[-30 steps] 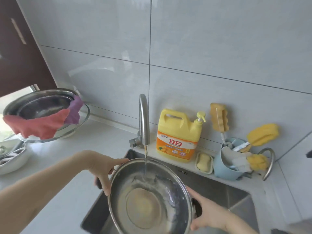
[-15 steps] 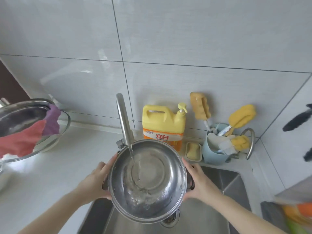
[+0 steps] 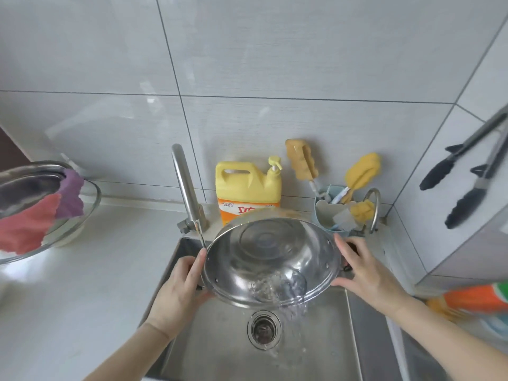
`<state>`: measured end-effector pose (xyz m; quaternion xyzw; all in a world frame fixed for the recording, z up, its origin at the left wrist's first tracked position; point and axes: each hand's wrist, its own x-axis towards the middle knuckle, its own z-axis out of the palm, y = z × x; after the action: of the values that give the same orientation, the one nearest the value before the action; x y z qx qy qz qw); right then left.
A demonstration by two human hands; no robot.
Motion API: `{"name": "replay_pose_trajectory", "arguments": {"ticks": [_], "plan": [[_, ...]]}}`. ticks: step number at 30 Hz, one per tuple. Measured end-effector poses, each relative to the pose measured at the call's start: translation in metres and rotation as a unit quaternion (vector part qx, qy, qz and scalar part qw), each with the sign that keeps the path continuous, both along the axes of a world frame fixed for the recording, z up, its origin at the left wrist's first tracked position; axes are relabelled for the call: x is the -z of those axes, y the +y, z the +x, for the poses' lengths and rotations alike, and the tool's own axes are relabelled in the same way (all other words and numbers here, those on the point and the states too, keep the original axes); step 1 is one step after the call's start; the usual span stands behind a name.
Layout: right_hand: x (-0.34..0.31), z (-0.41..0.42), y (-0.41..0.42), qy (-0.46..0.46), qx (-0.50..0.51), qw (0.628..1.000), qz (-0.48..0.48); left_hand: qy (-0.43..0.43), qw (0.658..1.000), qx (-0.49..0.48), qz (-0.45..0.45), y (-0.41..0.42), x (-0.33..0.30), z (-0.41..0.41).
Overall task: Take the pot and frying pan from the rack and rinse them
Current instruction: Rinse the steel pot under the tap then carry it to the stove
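I hold a shiny steel pot (image 3: 270, 259) over the steel sink (image 3: 220, 350), tilted toward me so its inside faces the camera. Water spills over its near rim and falls toward the drain (image 3: 264, 329). My left hand (image 3: 180, 288) grips the pot's left handle and my right hand (image 3: 367, 273) grips the right handle. The faucet (image 3: 184, 188) stands behind the pot's left edge with a thin stream running. No frying pan is in view.
A yellow detergent jug (image 3: 247, 188) and a blue holder of yellow sponge brushes (image 3: 338, 213) stand behind the sink. Steel bowls with red and purple cloths (image 3: 41, 213) sit on the left counter. Black tongs (image 3: 467, 185) hang on the right wall.
The pot was upright under the faucet stream filling with water; now it is tipped toward me and the water pours out into the sink. Both hands stayed on the handles.
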<state>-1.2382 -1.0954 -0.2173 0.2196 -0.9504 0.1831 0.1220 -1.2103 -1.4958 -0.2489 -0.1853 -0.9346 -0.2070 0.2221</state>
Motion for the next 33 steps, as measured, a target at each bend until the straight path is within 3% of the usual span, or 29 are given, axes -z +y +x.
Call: {"name": "replay_pose_trajectory", "arguments": {"ticks": [3, 9, 16, 19, 22, 26, 29, 33], "plan": [[-0.027, 0.008, 0.011, 0.112, -0.017, 0.994, 0.006, 0.1, 0.995, 0.018, -0.008, 0.006, -0.021, -0.005], [-0.071, 0.012, 0.015, 0.281, -0.045, 0.959, -0.005, 0.211, 0.977, 0.03, -0.016, 0.009, -0.06, -0.01], [-0.08, 0.012, 0.008, 0.295, -0.036, 0.955, -0.004, 0.23, 0.973, 0.014, -0.03, 0.004, -0.068, -0.007], [-0.071, 0.013, 0.006, 0.239, -0.019, 0.971, -0.004, 0.194, 0.98, 0.016, -0.034, 0.006, -0.057, 0.001], [-0.055, 0.013, 0.007, 0.116, -0.006, 0.993, 0.011, 0.128, 0.991, 0.027, -0.029, 0.005, -0.038, 0.005], [-0.028, 0.005, 0.009, -0.054, -0.003, 0.998, 0.01, -0.038, 0.999, 0.031, -0.008, 0.002, -0.015, 0.003], [-0.011, -0.003, 0.01, -0.17, -0.007, 0.985, 0.025, -0.167, 0.986, 0.025, -0.005, -0.001, -0.005, -0.002], [-0.003, -0.02, 0.004, -0.277, -0.016, 0.961, -0.005, -0.349, 0.937, 0.014, 0.025, -0.009, 0.001, -0.016]]}}
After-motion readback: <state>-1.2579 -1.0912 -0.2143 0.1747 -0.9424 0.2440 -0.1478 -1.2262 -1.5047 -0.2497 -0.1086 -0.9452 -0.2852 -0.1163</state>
